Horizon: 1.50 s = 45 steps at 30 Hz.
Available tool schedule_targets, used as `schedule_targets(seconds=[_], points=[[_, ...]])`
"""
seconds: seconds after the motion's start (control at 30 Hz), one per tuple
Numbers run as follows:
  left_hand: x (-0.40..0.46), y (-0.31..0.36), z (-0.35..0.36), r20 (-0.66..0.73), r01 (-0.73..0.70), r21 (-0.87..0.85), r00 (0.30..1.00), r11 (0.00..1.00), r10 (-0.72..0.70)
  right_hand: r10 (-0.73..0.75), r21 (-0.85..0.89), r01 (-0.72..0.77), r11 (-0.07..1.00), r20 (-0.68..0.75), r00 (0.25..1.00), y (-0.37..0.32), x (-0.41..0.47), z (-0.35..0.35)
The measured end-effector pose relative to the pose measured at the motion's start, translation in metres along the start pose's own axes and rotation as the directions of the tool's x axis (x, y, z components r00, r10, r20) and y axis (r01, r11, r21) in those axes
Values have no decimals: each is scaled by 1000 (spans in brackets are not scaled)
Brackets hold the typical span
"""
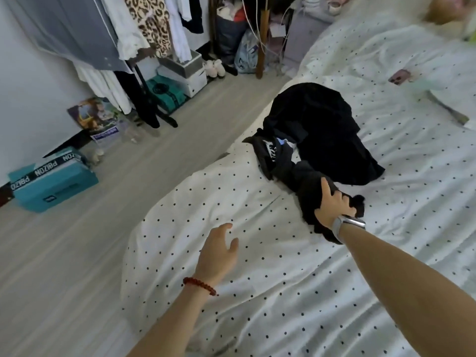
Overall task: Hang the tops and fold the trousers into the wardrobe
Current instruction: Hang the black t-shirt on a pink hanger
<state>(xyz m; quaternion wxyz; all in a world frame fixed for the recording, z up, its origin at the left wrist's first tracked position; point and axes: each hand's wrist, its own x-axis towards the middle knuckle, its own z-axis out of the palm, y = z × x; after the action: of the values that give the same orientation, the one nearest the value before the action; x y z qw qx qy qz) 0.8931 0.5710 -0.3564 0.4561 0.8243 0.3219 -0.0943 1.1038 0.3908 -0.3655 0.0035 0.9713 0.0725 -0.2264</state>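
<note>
Black garment lies near bed left edge, beside larger black pile. Right hand fingers curl round its near end, likely to drag it clear. Left hand hovers, fingers spread, holding nothing. Clothes rack stands across floor; boxes sit between.

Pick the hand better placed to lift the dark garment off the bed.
Right. The right hand already grips the crumpled black fabric garment on the dotted white duvet; the left hand hovers open, short of it.
</note>
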Motion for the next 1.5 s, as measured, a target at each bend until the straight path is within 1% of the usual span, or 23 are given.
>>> schedule_targets(seconds=[0.07, 0.13, 0.17, 0.23, 0.3, 0.33, 0.43, 0.53, 0.6, 0.7, 0.83, 0.93, 1.0, 1.03, 1.07, 1.1, 1.17, 1.2, 1.23, 1.27, 1.37, 1.43, 1.5], points=[[15, 1, 2, 76, 50, -106, 996, 993, -42, -20, 207, 27, 978, -37, 999, -3, -4, -3], [25, 10, 7, 221, 170, -274, 969, 947, -110, -86, 454, 109, 885, -71, 994, -6, -32, -4], [27, 16, 10, 303, 243, -373, 944, 895, -130, -149, 558, 151, 816, -50, 988, -9, -53, -2], [29, 27, 16, 464, 413, -553, 874, 724, -144, -291, 742, 162, 650, 46, 956, -13, -98, 3], [27, 32, 23, 556, 524, -626, 819, 578, -140, -382, 849, 68, 524, 163, 910, -13, -130, 14], [24, 33, 26, 565, 532, -622, 813, 574, -140, -403, 866, 23, 500, 209, 891, -10, -139, 21], [12, 38, 36, 521, 504, -591, 835, 630, -179, -425, 809, 5, 588, 303, 853, 5, -143, 33], [2, 37, 45, 529, 551, -586, 816, 595, -235, -447, 742, 25, 670, 376, 812, 27, -136, 35], [-9, 41, 53, 525, 554, -523, 808, 648, -268, -450, 716, 20, 698, 416, 790, 47, -139, 36], [-33, 54, 68, 454, 474, -468, 853, 746, -257, -412, 694, -17, 719, 446, 794, 78, -150, 44], [-89, 64, 86, 278, 316, -401, 936, 860, -215, -404, 663, -16, 748, 475, 782, 119, -175, 65], [-143, 67, 98, 194, 230, -434, 968, 871, -159, -404, 717, 31, 697, 356, 843, 141, -195, 77], [-179, 69, 99, 117, 168, -490, 985, 855, -126, -419, 745, 173, 644, 154, 895, 147, -208, 73], [-194, 67, 98, 76, 157, -540, 987, 827, -138, -460, 739, 285, 611, 38, 887, 145, -213, 66], [-212, 65, 95, 38, 153, -589, 986, 794, -162, -539, 696, 436, 570, -85, 838, 141, -220, 59], [-231, 60, 91, -4, 135, -616, 985, 776, -175, -628, 606, 596, 526, -195, 753, 135, -227, 53], [-270, 49, 83, -80, 65, -605, 987, 793, -141, -796, 350, 831, 432, -285, 534, 117, -240, 44], [-293, 41, 79, -128, 34, -586, 983, 809, -134, -873, 231, 899, 373, -239, 424, 104, -252, 42], [-314, 36, 75, -164, 9, -576, 978, 817, -126, -926, 150, 932, 330, -144, 350, 91, -263, 42], [-339, 29, 72, -214, -7, -565, 967, 825, -139, -955, 117, 949, 293, -17, 297, 77, -279, 44], [-401, 2, 68, -374, -72, -534, 913, 842, -160, -935, 134, 958, 252, 290, 205, 44, -318, 51], [-452, -19, 73, -481, -85, -575, 839, 814, -253, -923, 193, 964, 181, 371, 99, 32, -355, 60], [-500, -41, 86, -555, -85, -604, 758, 793, -342, -928, 266, 955, 129, 371, 22, 27, -392, 71]])
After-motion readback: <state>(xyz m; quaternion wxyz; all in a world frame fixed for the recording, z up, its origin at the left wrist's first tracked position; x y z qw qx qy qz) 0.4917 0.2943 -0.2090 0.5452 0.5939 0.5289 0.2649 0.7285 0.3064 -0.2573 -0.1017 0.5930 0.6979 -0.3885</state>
